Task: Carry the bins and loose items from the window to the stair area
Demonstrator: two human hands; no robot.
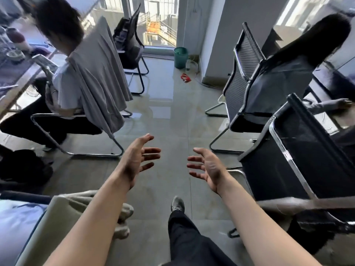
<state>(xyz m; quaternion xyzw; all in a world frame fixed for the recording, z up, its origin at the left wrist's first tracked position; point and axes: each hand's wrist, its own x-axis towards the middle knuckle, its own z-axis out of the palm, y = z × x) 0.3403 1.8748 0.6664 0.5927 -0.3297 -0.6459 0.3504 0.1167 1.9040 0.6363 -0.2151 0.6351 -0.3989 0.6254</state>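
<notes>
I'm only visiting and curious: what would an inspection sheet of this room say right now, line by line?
Surface: glossy tiled floor, forming an aisle between two rows of chairs.
Job's things: green bin upright by the window; what looks like a clear bottle beside it; a red item lying on the floor nearer the aisle.
Clutter: grey garment draped over a chair back.
Grips: left hand and right hand both open, holding nothing, held out ahead.
Cables: a pale cord on the floor by the pillar.
Surroundings: seated people on both sides; black chairs on the right.
</notes>
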